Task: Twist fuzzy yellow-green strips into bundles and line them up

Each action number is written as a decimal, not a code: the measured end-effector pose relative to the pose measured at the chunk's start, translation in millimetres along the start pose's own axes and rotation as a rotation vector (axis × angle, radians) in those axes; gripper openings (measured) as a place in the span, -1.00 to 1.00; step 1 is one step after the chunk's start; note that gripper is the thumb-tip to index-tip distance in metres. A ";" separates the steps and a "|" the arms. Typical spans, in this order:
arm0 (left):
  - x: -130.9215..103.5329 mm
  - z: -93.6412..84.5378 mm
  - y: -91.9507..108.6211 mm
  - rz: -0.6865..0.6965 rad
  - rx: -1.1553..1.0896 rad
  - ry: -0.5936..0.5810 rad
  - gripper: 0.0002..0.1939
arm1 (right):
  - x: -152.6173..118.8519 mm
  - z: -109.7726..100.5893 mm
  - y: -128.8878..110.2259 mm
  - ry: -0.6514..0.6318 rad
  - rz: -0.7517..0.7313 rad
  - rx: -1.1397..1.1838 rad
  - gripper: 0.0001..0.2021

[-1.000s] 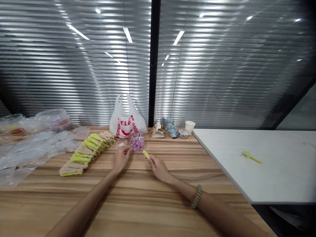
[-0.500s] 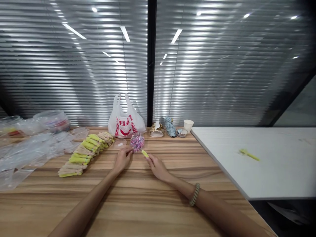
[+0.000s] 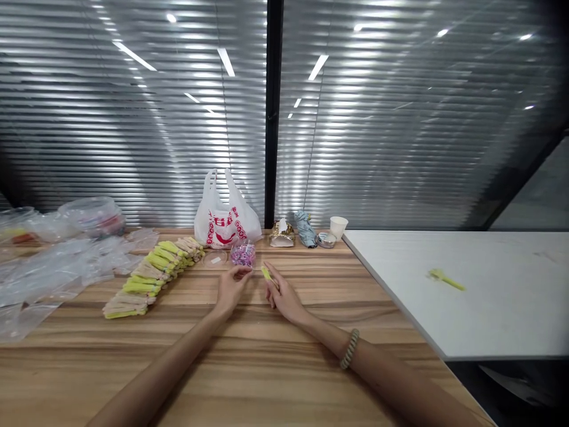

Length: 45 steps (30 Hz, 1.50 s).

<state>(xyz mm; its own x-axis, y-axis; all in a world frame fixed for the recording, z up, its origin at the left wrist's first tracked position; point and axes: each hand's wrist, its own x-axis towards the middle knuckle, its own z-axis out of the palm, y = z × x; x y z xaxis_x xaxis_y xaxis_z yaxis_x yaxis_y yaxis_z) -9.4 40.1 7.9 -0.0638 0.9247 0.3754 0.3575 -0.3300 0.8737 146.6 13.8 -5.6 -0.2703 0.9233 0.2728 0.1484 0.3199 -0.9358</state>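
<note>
My left hand (image 3: 232,289) is closed in a pinch just in front of a clear tub (image 3: 243,255) of tiny pink and purple pieces, perhaps small rubber bands. What its fingertips hold is too small to make out. In my right hand (image 3: 283,295) is a short, flat yellow strip (image 3: 266,273), its end poking up past the fingers, the rest hidden by them. The two hands are close together but apart. To the left lies a long row of bundled yellow and beige strips (image 3: 153,276), stacked side by side on the table.
A round clear lid (image 3: 215,258) lies beside the tub. Behind stand a white plastic bag (image 3: 226,222), a gold tissue pack (image 3: 281,233), a blue-grey folded umbrella (image 3: 305,229) and a paper cup (image 3: 338,226). Clear plastic bags (image 3: 57,273) spread at left. A yellow item (image 3: 447,279) lies on the white table.
My left hand has come away from the tub, moving right towards my right hand. The yellow strip has turned more upright in my right fingers. The tub has shifted slightly left.
</note>
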 end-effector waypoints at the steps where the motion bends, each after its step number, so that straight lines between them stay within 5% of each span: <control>1: -3.1 3.7 1.6 -0.017 -0.060 -0.006 -0.77 | 0.2 -0.1 0.1 -0.006 0.001 0.007 -0.57; 7: -14.2 13.7 -0.8 -0.088 -0.281 -0.072 -0.70 | 1.4 0.0 -0.6 0.061 0.026 -0.008 -0.68; 45: -17.8 14.6 4.6 -0.024 -0.250 -0.222 -0.77 | 0.9 1.1 -2.8 0.118 0.030 -0.055 -0.88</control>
<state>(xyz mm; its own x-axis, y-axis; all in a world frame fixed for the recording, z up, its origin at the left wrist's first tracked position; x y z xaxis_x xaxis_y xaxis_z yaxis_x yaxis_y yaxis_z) 6.9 24.9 0.8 0.1452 0.9424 0.3013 0.1165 -0.3187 0.9407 144.9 13.5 -2.9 -0.1518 0.9502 0.2723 0.2072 0.2999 -0.9312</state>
